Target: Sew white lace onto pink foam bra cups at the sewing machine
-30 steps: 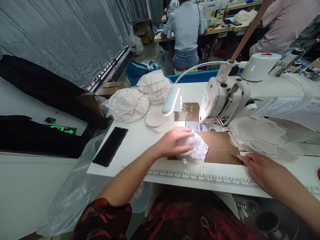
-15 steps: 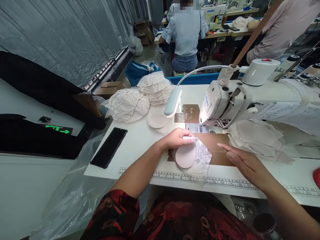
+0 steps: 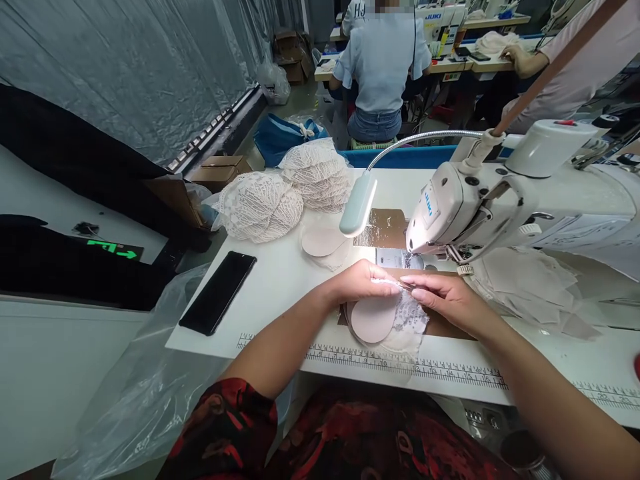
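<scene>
My left hand (image 3: 364,281) is closed, pinching the top edge of a white lace piece (image 3: 411,315). A round pale pink pad (image 3: 373,320) lies against the lace, below my left fingers. From the right, my right hand (image 3: 444,299) meets the left at the lace's upper edge, its fingers pinched together. Between the fingertips shows a thin, shiny metal tool (image 3: 407,287); its kind is too small to make out. Just behind both hands stands the head of a white sewing machine (image 3: 440,210).
Two stacks of cream lace, one nearer (image 3: 260,207) and one farther (image 3: 317,175), stand at the back left. Nearby are a phone (image 3: 218,293), a loose round pad (image 3: 323,241), a lamp (image 3: 359,203) and a pile of pale fabric pieces (image 3: 535,287). Co-workers sit beyond the table.
My right hand has moved left to the lace's top edge and now meets my left hand. The left hand keeps its hold. The whole view has shifted slightly.
</scene>
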Available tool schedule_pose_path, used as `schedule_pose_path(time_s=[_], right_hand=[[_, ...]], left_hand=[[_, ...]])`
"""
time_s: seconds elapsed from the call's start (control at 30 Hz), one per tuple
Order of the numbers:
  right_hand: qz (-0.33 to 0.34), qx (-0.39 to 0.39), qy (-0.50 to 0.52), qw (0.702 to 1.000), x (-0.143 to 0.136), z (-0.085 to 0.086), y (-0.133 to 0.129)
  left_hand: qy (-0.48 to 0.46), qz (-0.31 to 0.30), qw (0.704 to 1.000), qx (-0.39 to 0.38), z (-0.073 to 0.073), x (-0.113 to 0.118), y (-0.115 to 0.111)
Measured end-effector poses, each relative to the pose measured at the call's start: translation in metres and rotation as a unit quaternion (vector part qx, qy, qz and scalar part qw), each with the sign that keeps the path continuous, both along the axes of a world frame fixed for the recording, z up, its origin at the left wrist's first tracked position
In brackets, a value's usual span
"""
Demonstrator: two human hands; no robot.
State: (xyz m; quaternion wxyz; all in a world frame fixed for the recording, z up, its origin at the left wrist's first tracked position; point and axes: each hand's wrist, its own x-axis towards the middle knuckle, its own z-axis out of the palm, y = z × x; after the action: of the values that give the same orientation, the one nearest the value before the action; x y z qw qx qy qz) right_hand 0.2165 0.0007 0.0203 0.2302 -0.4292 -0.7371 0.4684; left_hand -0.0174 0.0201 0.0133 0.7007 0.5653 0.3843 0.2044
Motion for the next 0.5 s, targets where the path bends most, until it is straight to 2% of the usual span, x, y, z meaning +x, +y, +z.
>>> schedule_pose_path(time_s=[0.27, 0.5], right_hand=[[-0.024, 0.003, 0.000, 1.000, -0.009, -0.005, -0.003], [-0.025, 0.013, -0.015, 0.999, -0.010, -0.008, -0.003]], left_hand=[[-0.020, -0.034, 0.999, 0.008, -0.008, 0.000, 0.004], [-0.005, -0.047, 0.999, 0.003, -0.003, 0.000, 0.003]])
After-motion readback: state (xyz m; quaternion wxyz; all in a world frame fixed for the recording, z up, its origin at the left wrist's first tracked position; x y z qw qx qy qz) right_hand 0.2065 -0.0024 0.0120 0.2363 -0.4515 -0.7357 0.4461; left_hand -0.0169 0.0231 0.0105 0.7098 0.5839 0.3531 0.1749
